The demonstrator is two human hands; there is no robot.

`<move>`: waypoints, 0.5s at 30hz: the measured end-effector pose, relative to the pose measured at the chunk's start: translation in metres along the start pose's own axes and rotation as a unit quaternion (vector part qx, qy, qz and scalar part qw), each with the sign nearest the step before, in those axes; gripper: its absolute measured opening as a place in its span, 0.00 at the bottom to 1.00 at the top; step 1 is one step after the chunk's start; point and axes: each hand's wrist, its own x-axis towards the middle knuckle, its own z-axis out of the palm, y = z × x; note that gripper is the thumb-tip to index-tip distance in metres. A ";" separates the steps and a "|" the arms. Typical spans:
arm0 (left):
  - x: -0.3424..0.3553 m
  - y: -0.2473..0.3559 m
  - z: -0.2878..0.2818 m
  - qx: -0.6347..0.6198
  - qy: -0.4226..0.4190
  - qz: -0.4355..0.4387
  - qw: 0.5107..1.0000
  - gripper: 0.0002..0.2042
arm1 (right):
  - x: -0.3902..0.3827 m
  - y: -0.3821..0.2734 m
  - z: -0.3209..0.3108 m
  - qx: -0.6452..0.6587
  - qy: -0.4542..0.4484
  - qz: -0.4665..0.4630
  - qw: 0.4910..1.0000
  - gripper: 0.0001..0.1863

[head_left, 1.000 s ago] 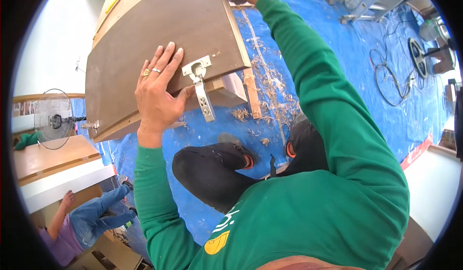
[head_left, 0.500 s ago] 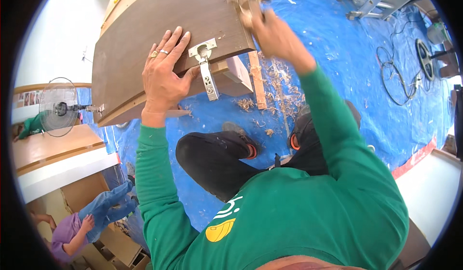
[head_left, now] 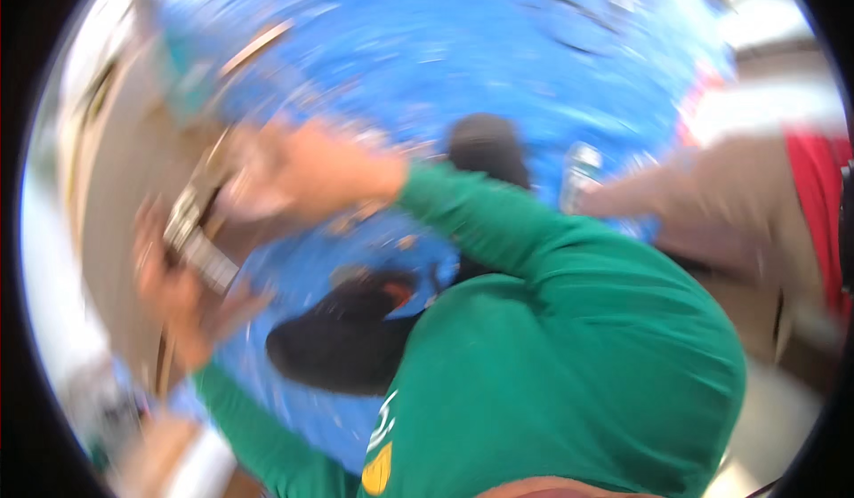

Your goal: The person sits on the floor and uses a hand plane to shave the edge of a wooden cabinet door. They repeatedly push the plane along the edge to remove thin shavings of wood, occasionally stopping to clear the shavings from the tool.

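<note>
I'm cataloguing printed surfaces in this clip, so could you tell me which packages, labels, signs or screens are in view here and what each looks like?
Yellow patch: on the green sleeve at the lower middle, a rounded shape; too blurred for detail.
No packages, signs or screens can be made out in this blurred view.

no packages, signs or screens can be made out; the view is too blurred to tell.

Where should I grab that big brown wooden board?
Probably by its long edges, one hand on each side. The wooden board is wide, flat and brown, with a metal bracket on its face. The left hand and right hand are already at it, though the picture is blurry.
</note>
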 end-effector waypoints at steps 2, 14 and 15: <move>-0.010 -0.038 -0.018 0.024 -0.054 0.052 0.997 0.29 | -0.039 -0.008 -0.018 0.079 -0.066 0.110 0.989 0.51; -0.034 0.228 -0.003 -0.408 0.015 0.229 0.884 0.18 | -0.160 0.175 -0.077 -0.126 0.048 -0.140 0.981 0.31; -0.038 0.261 0.006 -0.566 0.037 0.254 0.783 0.15 | -0.152 0.155 -0.075 0.084 -0.023 -0.036 0.996 0.27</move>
